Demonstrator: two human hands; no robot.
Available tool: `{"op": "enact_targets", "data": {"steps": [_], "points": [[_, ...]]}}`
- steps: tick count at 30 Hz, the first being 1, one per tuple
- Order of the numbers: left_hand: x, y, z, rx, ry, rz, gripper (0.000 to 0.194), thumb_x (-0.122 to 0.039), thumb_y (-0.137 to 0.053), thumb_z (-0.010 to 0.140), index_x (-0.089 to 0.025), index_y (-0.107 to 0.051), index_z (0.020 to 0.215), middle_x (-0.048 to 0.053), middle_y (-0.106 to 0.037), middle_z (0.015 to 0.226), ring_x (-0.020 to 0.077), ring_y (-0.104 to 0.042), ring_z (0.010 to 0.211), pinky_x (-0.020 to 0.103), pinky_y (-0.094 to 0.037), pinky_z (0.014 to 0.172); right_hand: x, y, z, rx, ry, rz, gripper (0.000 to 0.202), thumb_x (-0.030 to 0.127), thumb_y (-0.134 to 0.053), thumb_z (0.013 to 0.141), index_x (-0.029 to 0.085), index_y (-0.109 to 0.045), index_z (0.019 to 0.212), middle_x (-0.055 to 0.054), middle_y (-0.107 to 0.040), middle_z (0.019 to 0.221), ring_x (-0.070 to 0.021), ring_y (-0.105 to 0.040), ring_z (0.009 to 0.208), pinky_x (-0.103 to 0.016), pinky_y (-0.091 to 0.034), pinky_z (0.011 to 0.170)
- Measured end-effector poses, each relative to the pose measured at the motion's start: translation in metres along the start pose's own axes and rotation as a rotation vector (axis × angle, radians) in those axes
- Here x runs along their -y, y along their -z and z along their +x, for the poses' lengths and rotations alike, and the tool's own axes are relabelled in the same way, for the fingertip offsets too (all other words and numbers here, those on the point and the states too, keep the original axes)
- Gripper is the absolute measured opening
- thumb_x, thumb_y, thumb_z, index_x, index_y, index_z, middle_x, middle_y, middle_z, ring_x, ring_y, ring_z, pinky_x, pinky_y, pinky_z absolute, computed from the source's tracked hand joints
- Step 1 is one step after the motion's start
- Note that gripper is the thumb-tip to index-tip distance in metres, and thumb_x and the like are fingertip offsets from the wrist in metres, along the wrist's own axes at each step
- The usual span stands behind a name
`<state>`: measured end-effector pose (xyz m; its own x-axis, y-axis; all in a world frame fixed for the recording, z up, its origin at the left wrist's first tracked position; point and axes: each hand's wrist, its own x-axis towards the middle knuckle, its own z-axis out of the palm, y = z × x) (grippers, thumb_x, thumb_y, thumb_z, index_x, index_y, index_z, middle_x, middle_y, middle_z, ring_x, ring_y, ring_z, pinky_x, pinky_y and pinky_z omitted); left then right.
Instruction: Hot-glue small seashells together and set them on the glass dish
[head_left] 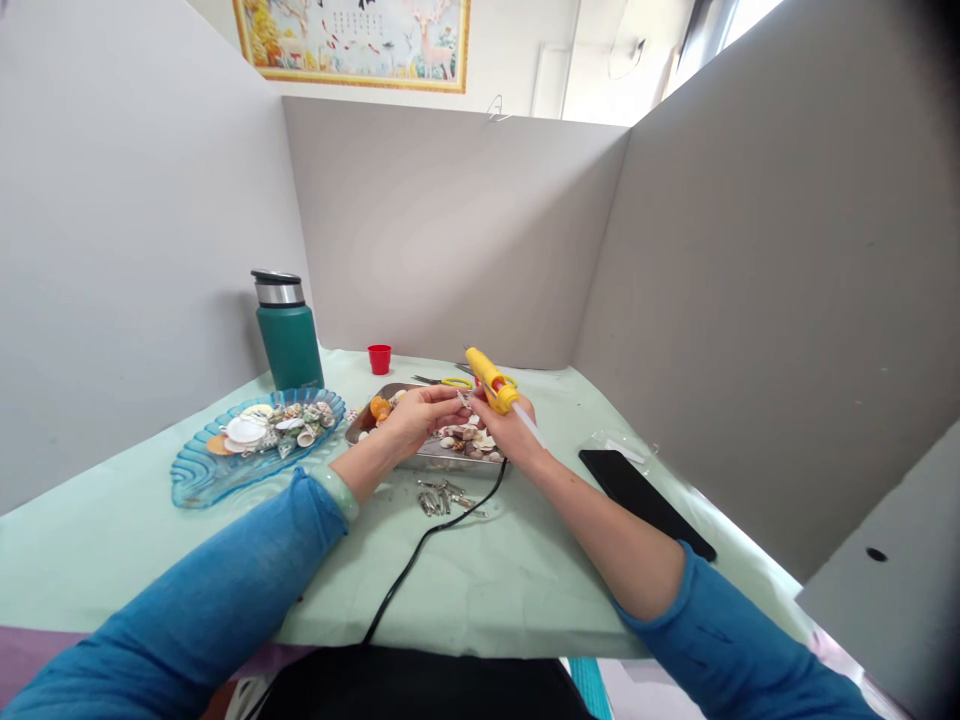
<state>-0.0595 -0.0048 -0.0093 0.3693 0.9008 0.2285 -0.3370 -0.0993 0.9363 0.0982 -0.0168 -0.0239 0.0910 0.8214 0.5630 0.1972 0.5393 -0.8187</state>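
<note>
A yellow hot glue gun [487, 370] is in my right hand [510, 432], its nozzle pointing up and away and a whitish glue stick [531, 426] poking out of its back end. My left hand [415, 420] pinches a small silvery-white piece [464, 399], too small to make out. Both hands' fingertips meet around this piece, above a metal tray [442, 463] of shells. Part of the tray is hidden by the hands. Just in front of it, several silvery metal clips or pins [444, 498] lie in a loose pile on the table.
On the left stand a blue scalloped dish [196, 470] of shells and a green bottle [289, 340]. Behind the tray are a red cup [379, 360] and yellow-handled scissors [454, 382]. A black phone [645, 500] lies right. The black cord [420, 550] runs toward me. Grey panels enclose the table.
</note>
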Motion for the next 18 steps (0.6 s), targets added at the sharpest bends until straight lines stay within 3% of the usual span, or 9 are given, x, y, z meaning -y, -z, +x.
{"op": "enact_targets", "data": {"steps": [9, 18], "points": [[-0.0041, -0.0028, -0.0026, 0.015, 0.016, -0.018, 0.03, -0.011, -0.076, 0.063, -0.009, -0.073, 0.093, 0.011, -0.073, 0.09, 0.0155, -0.067, 0.073, 0.031, -0.051, 0.083, -0.007, -0.0009, 0.0011, -0.028, 0.053, -0.047, 0.025, 0.038, -0.064, 0.07, 0.018, -0.062, 0.086, -0.003, -0.066, 0.073, -0.0157, -0.06, 0.059, -0.027, -0.05, 0.053], [-0.0021, -0.0016, -0.0023, 0.022, -0.011, 0.011, 0.03, -0.017, -0.078, 0.064, -0.01, -0.074, 0.093, 0.013, -0.072, 0.097, 0.0173, -0.067, 0.078, 0.032, -0.051, 0.084, -0.0072, -0.0011, 0.0004, -0.017, 0.099, -0.05, 0.026, 0.037, -0.063, 0.072, 0.018, -0.063, 0.09, -0.004, -0.067, 0.081, -0.0161, -0.061, 0.062, -0.029, -0.052, 0.058]]}}
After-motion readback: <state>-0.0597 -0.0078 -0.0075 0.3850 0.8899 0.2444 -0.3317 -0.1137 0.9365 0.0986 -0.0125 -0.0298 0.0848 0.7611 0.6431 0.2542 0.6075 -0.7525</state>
